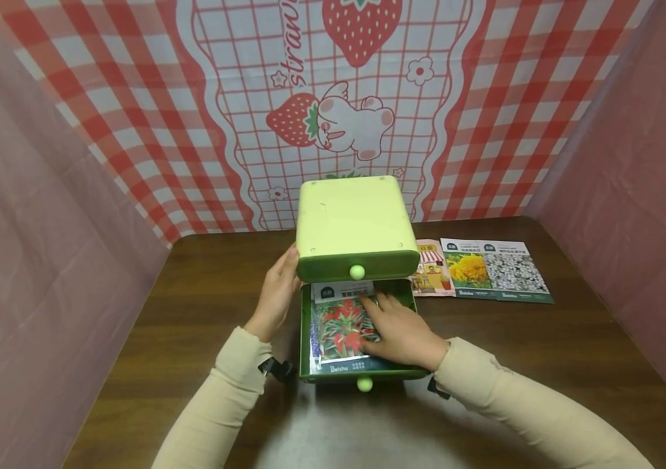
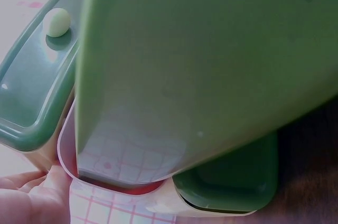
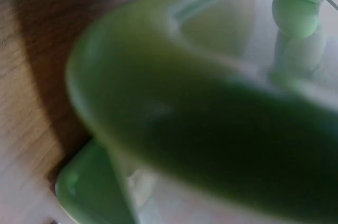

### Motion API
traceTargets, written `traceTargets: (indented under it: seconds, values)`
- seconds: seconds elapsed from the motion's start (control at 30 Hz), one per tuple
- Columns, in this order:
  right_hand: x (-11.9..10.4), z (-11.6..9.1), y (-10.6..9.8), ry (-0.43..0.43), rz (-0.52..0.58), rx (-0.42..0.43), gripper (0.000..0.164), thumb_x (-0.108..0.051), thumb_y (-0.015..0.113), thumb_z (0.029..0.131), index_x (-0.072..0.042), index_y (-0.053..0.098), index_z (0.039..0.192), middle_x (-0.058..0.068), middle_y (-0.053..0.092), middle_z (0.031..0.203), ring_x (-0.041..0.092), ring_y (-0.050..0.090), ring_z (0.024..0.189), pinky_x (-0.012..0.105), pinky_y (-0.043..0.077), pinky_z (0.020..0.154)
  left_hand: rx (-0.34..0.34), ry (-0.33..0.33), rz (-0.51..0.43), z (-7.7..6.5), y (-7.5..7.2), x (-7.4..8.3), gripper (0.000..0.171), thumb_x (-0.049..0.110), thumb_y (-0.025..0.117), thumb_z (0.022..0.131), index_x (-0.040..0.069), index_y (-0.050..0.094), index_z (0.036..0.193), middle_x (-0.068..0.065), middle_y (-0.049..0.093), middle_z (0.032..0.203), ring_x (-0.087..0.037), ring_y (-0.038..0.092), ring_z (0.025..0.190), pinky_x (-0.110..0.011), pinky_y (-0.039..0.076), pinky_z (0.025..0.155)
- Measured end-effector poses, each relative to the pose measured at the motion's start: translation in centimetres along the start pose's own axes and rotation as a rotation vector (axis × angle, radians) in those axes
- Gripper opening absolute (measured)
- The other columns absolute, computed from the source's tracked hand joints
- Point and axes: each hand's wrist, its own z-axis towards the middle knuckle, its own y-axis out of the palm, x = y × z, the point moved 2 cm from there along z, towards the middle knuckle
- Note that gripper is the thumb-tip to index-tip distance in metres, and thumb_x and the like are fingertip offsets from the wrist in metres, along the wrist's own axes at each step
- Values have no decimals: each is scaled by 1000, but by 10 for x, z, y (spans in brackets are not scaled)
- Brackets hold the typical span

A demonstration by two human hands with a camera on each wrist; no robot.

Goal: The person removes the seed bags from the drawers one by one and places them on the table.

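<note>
A small pale-green drawer cabinet (image 1: 356,215) stands at mid-table with one drawer (image 1: 306,339) pulled out beneath its shut top drawer (image 1: 333,266). Inside the pulled-out drawer lies a packet (image 1: 341,326) with red flowers, over other packets. My right hand (image 1: 403,335) rests on that packet, fingers spread and pointing inward. My left hand (image 1: 277,290) touches the cabinet's left side with fairly straight fingers. In the left wrist view, a lower drawer (image 2: 237,174) sits shut below the pulled-out one. The drawer's front (image 3: 158,113) hides my right hand in the right wrist view.
Right of the cabinet, several packets lie side by side: a pink illustrated one (image 1: 435,280), one with a yellow flower (image 1: 469,270) and one with white flowers (image 1: 516,270). A checked strawberry cloth (image 1: 227,130) hangs behind the brown table (image 1: 192,339); pink curtains flank it.
</note>
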Motion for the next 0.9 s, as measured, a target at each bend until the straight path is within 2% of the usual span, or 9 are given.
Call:
traceTargets:
  seconds: [0.2, 0.5, 0.9]
  values:
    - [-1, 1, 0, -10, 62, 45, 84, -41, 73, 84, 3, 39, 147, 29, 37, 151, 44, 39, 138, 58, 41, 111, -5, 5, 1, 2, -1, -1, 59, 40, 39, 106, 4, 33, 152, -10, 32, 159, -26, 33, 146, -44, 35, 119]
    - [-3, -1, -2, 5, 165, 68, 80, -35, 71, 86, 3, 37, 148, 27, 36, 153, 41, 41, 138, 55, 40, 112, -7, 8, 13, 2, -1, -3, 60, 42, 38, 105, 5, 34, 152, -9, 32, 160, -25, 32, 147, -45, 34, 119]
    - [-4, -5, -10, 28, 337, 128, 66, -27, 68, 90, 4, 43, 144, 23, 49, 145, 37, 51, 131, 54, 46, 107, -4, -3, 11, 2, -1, -3, 61, 44, 39, 105, 7, 34, 152, -7, 31, 160, -24, 32, 147, -44, 34, 119]
